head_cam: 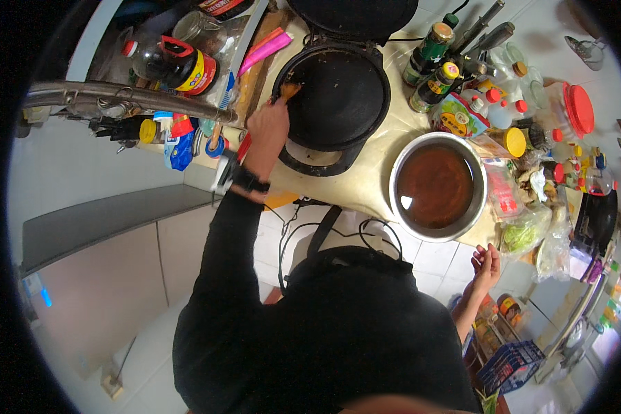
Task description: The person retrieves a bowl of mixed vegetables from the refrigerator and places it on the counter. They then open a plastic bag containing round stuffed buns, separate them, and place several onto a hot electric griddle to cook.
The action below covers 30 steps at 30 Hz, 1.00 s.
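Observation:
My left hand (269, 127) is closed around the handle of a small brush (290, 91), whose tan bristles rest at the left rim of a round black electric griddle (336, 98). The griddle's lid (354, 15) stands open at the back, and a few crumbs lie on its dark plate. To the right of the griddle is a metal basin (396, 207) of reddish-brown liquid. My right hand (486, 264) hangs in front of the counter, just right of the basin's near side, with its fingers loosely curled and nothing visible in them.
Glass sauce bottles (434, 85) and plastic seasoning bottles crowd the counter's right side, beside bagged greens (522, 235). At the left, a metal rail (134, 98) runs below a shelf with a large sauce bottle (181, 67). Black cables (310, 225) hang between my body and the counter.

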Each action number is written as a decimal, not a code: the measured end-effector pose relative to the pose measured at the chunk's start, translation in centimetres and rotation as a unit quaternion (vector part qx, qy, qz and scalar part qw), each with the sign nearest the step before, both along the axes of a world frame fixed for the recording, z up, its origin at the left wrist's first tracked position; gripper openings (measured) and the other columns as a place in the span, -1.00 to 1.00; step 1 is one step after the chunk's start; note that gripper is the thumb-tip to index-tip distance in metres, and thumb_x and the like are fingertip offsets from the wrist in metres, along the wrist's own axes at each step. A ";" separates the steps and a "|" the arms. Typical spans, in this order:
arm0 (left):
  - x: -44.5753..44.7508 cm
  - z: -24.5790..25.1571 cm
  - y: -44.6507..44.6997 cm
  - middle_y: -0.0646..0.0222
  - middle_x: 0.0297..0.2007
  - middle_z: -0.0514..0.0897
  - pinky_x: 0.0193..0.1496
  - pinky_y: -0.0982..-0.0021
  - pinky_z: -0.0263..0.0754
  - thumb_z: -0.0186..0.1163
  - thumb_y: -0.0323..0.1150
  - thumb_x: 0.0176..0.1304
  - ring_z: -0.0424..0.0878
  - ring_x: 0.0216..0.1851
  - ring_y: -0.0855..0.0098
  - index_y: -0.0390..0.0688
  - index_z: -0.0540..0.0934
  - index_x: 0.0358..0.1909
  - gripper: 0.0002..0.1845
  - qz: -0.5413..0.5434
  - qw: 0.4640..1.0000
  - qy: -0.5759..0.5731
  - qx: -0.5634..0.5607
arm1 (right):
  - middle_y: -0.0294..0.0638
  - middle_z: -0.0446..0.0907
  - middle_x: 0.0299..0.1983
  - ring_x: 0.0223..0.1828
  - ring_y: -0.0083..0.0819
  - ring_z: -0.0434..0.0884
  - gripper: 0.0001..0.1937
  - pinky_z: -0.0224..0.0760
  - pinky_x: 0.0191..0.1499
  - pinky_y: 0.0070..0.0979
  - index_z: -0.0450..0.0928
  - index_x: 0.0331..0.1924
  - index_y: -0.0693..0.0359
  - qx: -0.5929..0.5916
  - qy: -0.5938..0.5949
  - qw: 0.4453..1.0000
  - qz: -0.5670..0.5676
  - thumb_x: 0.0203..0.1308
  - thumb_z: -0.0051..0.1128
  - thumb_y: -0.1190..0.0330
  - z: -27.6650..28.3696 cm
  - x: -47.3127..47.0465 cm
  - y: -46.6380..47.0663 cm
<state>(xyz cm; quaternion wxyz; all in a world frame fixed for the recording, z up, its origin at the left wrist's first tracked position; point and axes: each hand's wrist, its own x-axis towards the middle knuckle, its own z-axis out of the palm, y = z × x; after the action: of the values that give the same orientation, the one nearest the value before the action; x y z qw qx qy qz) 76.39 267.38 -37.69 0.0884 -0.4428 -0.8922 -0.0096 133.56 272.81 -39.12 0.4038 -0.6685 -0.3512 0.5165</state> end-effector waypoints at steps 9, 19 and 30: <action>-3.8 -0.2 -2.5 0.07 -0.40 0.69 -0.26 0.05 0.53 0.13 -0.16 0.28 0.67 -0.33 0.05 0.02 0.69 -0.09 -0.73 0.021 0.996 -0.080 -0.019 | -0.17 0.68 -0.25 -0.35 -0.57 0.61 -0.71 0.49 -0.27 -0.63 0.52 0.04 0.26 0.025 -0.004 0.999 0.029 0.36 0.07 0.27 0.3 -1.6 -0.1; -8.2 0.5 6.2 0.07 -0.30 0.68 -0.16 0.08 0.49 0.16 -0.18 0.25 0.63 -0.21 0.02 -0.04 0.69 -0.11 -0.73 -0.145 0.979 -0.138 0.042 | -0.17 0.67 -0.27 -0.36 -0.57 0.61 -0.73 0.47 -0.29 -0.65 0.51 0.03 0.28 0.016 -0.027 0.999 0.028 0.36 0.05 0.32 1.6 -2.3 -1.6; -5.3 -0.2 4.3 0.14 -0.38 0.69 -0.23 0.06 0.54 0.16 -0.20 0.22 0.66 -0.33 0.03 -0.06 0.71 -0.29 -0.78 -0.092 0.983 -0.132 0.091 | -0.15 0.67 -0.28 -0.36 -0.57 0.59 -0.72 0.48 -0.30 -0.65 0.50 0.05 0.29 -0.003 -0.001 0.999 0.036 0.38 0.04 0.31 1.2 -4.8 -1.5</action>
<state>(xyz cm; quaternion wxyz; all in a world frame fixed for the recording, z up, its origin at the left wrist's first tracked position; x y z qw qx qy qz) 71.10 271.66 -37.89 0.0083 -0.5077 -0.8470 -0.1573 128.74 271.36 -37.92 0.3830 -0.6570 -0.3739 0.5308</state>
